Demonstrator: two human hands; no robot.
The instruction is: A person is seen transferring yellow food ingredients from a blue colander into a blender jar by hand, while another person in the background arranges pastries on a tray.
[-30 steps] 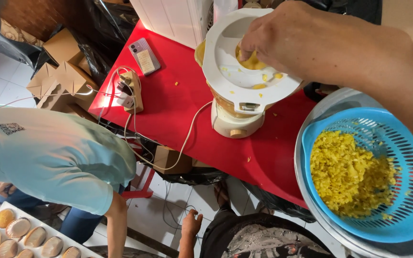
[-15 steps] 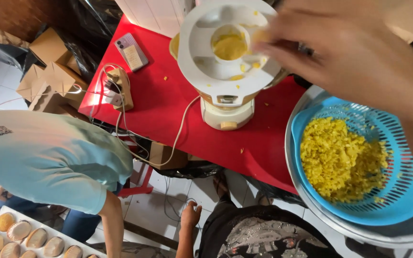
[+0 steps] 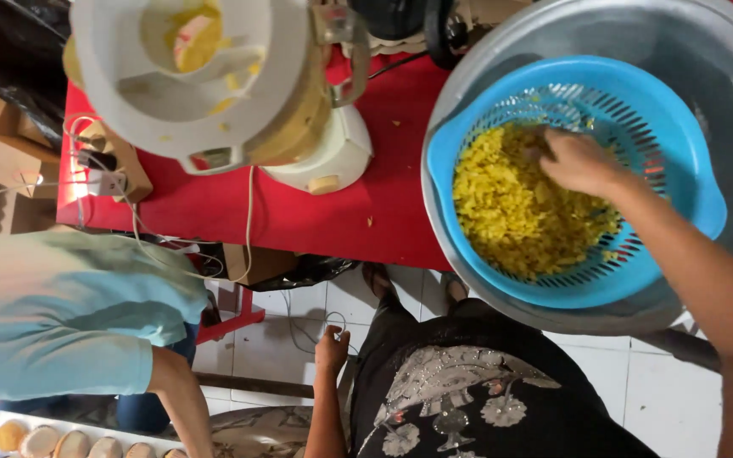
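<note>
The right hand (image 3: 579,159) digs its curled fingers into the yellow kernels (image 3: 519,203), the colander (image 3: 689,212) mostly full, little showing in the blender (image 3: 205,76).

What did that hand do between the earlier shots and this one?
The right hand left the top of the white blender and went across into the yellow bits in the blue colander. The blender, colander and red table stayed put.
</note>
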